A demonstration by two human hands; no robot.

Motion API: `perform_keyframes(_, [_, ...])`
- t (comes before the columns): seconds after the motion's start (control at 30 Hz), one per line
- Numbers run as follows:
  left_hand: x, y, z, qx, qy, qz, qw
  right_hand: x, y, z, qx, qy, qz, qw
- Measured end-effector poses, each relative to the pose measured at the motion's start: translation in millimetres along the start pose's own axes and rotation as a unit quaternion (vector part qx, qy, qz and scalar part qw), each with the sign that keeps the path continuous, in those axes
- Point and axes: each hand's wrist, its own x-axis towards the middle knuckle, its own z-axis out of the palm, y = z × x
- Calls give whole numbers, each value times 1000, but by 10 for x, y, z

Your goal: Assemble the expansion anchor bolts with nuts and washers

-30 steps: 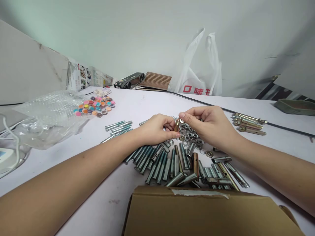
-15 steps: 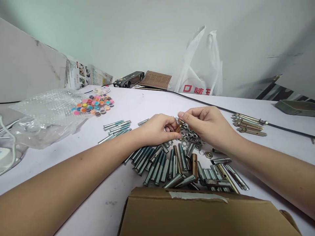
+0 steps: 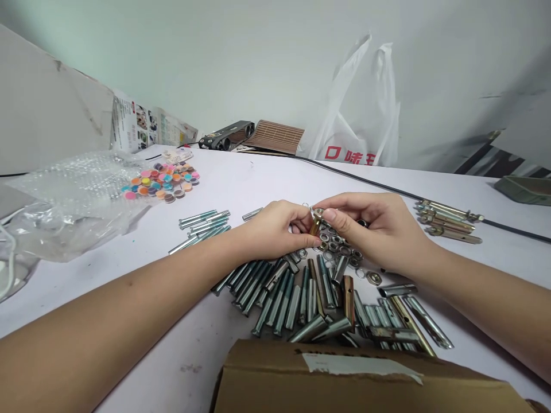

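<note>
My left hand [image 3: 278,232] is closed around a brass-coloured expansion bolt [image 3: 315,227], held upright with most of it hidden by the fingers. At the bolt's top end, the thumb and forefinger of my right hand [image 3: 381,229] pinch a nut [image 3: 318,212]. Directly below both hands lies a heap of loose nuts and washers [image 3: 342,246], partly covered by my fingers. Closer to me are several steel bolts [image 3: 275,295] in a row and metal sleeves [image 3: 398,334], some silver, some brass-coloured.
A cardboard box [image 3: 361,387] stands at the front edge. Several assembled expansion bolts [image 3: 451,223] lie at right by a black cable [image 3: 365,179]. More bolts [image 3: 204,223] lie left of my hand. Coloured discs [image 3: 166,182], bubble wrap [image 3: 81,189] and a white plastic bag [image 3: 353,132] sit farther back.
My right hand has shifted so its thumb and forefinger now sit at the bolt's top, where the nut shows. My left hand keeps its hold. The view has moved slightly.
</note>
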Motion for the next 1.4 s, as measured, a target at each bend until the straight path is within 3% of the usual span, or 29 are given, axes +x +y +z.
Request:
perform_keyframes(0.13, [0, 28, -6, 0, 2, -4, 1000, -15, 3, 12, -62, 46, 11, 997])
perform_keyframes(0.23, [-10, 41, -14, -8, 3, -19, 1000, -64, 13, 2, -27, 6, 18, 999])
perform_keyframes(0.33, [-20, 34, -19, 2, 3, -21, 1000, -129, 3, -30, -16, -17, -49, 999])
perform_keyframes(0.4, [-22, 21, -18, 4, 4, -21, 1000, -164, -16, -48, -28, 45, -88, 995])
perform_keyframes(0.47, [-19, 4, -12, -1, -4, -22, 1000, -178, -31, -50, -18, 116, -74, 990])
perform_keyframes(0.5, [-17, -6, -9, -3, -8, -22, 1000, -174, -33, -43, -1, 118, -51, 992])
perform_keyframes(0.63, [-9, -35, 2, 18, -4, -16, 1000, -111, -8, 25, 4, 2, -3, 1000])
perform_keyframes(0.77, [-9, -30, 0, 31, 0, -10, 999, -65, 12, 85, -77, 57, -31, 995])
perform_keyframes(0.9, [-10, -4, -10, 8, -11, -9, 1000, -78, -1, 95, -79, 84, -2, 993])
perform_keyframes(1.1, [-7, -16, -6, 14, -6, -21, 1000, -104, -2, 86, -74, 44, -16, 996])
perform_keyframes(1.3, [-9, 25, -34, 38, -23, -13, 999, -85, 20, 74, -36, -10, -115, 993])
perform_keyframes(1.4, [-8, 47, -41, 33, -32, -12, 999, -79, 34, 77, -31, -19, -107, 994])
